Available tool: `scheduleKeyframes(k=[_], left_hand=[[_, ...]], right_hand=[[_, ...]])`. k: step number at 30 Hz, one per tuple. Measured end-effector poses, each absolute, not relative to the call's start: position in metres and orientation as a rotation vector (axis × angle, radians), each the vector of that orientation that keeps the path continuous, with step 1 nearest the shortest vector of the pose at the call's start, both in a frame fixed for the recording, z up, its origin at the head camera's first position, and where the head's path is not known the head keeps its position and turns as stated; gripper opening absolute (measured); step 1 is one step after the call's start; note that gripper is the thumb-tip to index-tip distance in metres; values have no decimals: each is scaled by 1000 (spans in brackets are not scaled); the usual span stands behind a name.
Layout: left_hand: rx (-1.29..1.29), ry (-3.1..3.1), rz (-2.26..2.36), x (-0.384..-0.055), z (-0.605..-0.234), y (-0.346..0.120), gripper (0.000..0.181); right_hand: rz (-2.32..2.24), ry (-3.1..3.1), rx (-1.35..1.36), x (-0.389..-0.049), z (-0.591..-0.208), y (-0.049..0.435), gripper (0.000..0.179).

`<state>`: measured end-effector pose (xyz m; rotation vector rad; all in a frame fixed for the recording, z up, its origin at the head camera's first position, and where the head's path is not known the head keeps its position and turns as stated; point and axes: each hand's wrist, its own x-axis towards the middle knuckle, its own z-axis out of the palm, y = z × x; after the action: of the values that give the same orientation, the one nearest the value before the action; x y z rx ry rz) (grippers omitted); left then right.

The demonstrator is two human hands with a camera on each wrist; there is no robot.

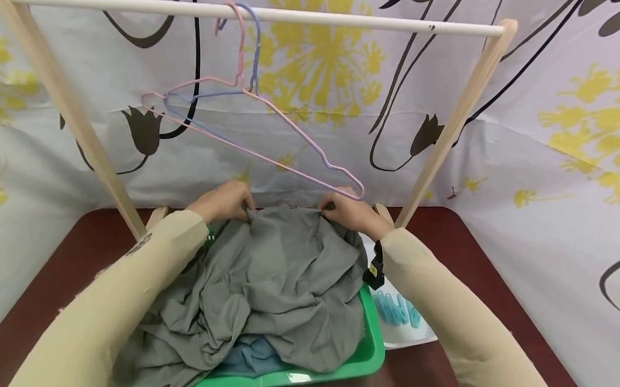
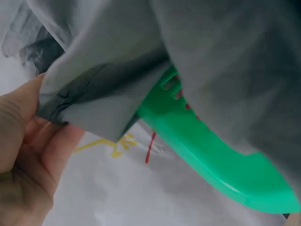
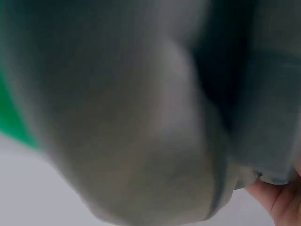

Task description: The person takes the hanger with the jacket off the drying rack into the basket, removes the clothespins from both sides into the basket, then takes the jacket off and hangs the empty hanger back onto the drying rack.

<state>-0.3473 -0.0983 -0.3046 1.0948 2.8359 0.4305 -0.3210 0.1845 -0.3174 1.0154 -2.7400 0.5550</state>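
A large grey garment spreads over a green basket, its upper edge stretched between both hands. My left hand pinches that edge on the left; in the left wrist view thumb and fingers grip a folded corner of the grey cloth. On the other side my right hand pinches the edge, and in the right wrist view only part of that hand shows behind blurred grey cloth. A blue cloth lies under the garment in the basket, mostly hidden.
Above the hands a pink hanger and a blue hanger hang from a white rod on a wooden frame. A white tray with several teal clips stands right of the basket on the dark red table.
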Motion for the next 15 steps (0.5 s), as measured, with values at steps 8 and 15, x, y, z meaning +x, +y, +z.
scheduleKeyframes(k=[8,15], left_hand=[[1078,3197,799,-309,-266,-122,18],[1204,3095,903,-232,-262,-150,19]], right_hand=[[1008,-2301,881,-288,-295,186,4],[1360,-2415,806,-241,-306,173,6]])
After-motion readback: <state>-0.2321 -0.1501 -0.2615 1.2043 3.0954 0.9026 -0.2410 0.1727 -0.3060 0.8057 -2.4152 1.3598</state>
